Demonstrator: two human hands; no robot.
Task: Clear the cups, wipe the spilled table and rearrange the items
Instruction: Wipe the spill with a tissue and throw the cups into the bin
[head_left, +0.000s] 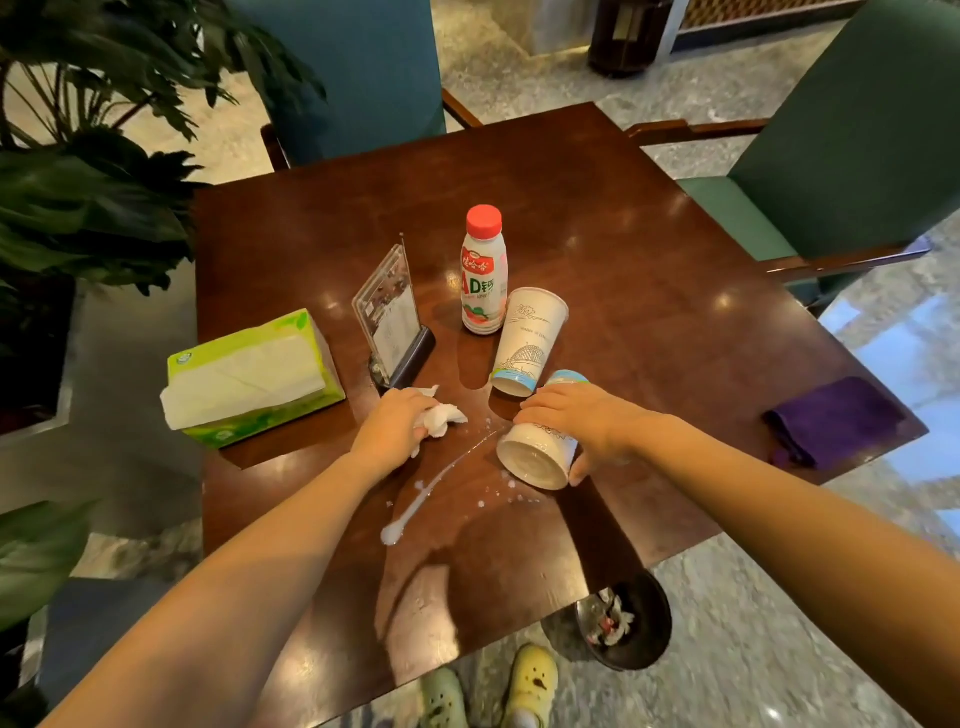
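A white paper cup (540, 457) lies tipped on the dark wooden table (649, 270), its mouth facing me. My right hand (576, 421) grips it from above. A streak of spilled milk (431, 488) runs from the cup toward the table's near edge. My left hand (395, 426) holds a crumpled white tissue (441, 418) just left of the spill. A second paper cup (527, 340) stands upright behind the tipped one, beside a milk bottle (483, 270) with a red cap.
A green tissue box (249, 379) and an acrylic menu stand (392, 317) sit at the left. A purple cloth (836, 421) lies at the table's right edge. A black bin (628, 623) with rubbish stands on the floor below. Chairs flank the far sides.
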